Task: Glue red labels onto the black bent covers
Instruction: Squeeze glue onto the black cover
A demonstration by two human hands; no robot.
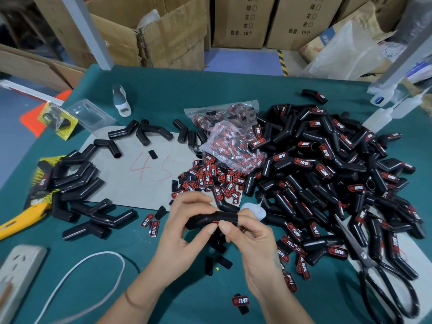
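Note:
Both hands hold one black bent cover (211, 219) above the green table (163, 90), near the front middle. My left hand (184, 228) grips its left end. My right hand (247, 232) grips the right end, its thumb pressing a red label (216, 221) onto the cover; most of the label is hidden under the thumbs. A small white glue bottle (254, 210) shows just behind my right hand. Loose red labels (210, 178) lie heaped behind the hands, more in clear bags (233, 146). Unlabelled covers (77, 181) lie at the left, labelled covers (327, 169) pile up at the right.
Black scissors (383, 274) lie at the right front. A yellow utility knife (21, 220), a white power strip (18, 272) and its cable (77, 267) sit at the left front. A grey cardboard sheet (140, 174) lies mid-table. Cartons (173, 31) stand behind the table.

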